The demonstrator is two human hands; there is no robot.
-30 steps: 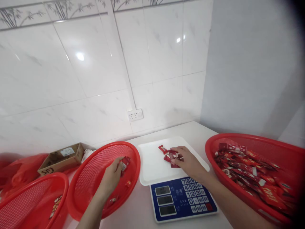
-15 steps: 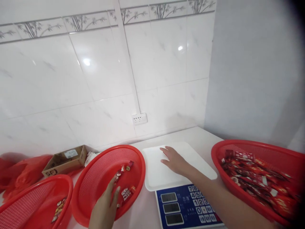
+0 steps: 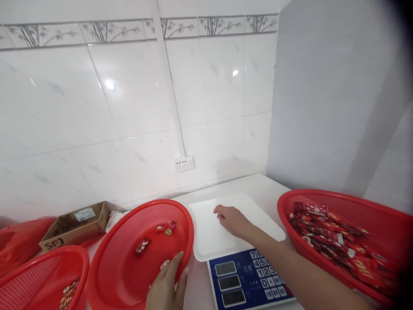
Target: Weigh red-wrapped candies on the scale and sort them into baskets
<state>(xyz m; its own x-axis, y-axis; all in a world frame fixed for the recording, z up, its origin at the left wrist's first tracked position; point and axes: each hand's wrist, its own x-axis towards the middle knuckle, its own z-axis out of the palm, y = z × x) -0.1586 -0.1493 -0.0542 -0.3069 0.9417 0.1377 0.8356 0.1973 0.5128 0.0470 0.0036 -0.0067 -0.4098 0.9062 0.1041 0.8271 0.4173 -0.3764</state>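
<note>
My left hand (image 3: 167, 282) is over the near right side of the middle red basket (image 3: 108, 254), thumb and forefinger apart. Just beyond its fingertips lies a small wrapped candy (image 3: 164, 264), partly covered by the hand. A few more wrapped candies (image 3: 141, 246) are scattered on the basket floor. Above the white tray (image 3: 209, 241) of a weighing scale (image 3: 230, 282) is my right hand (image 3: 230, 219). Its fingers are curled in, and nothing shows in them. The right forearm crosses over the scale's blue keypad panel.
At the right stands a large red basket (image 3: 284, 211) full of red-wrapped packets (image 3: 335, 241). Another red basket (image 3: 38, 267) with a few packets is at the left. Behind it are a cardboard box (image 3: 75, 226) and a red plastic bag (image 3: 24, 239). A tiled wall with a socket (image 3: 184, 163) closes the back.
My left hand has moved right, from over the candies toward the basket's right rim. My right hand's fingers, spread before, have curled in over the tray. The view has shifted slightly.
</note>
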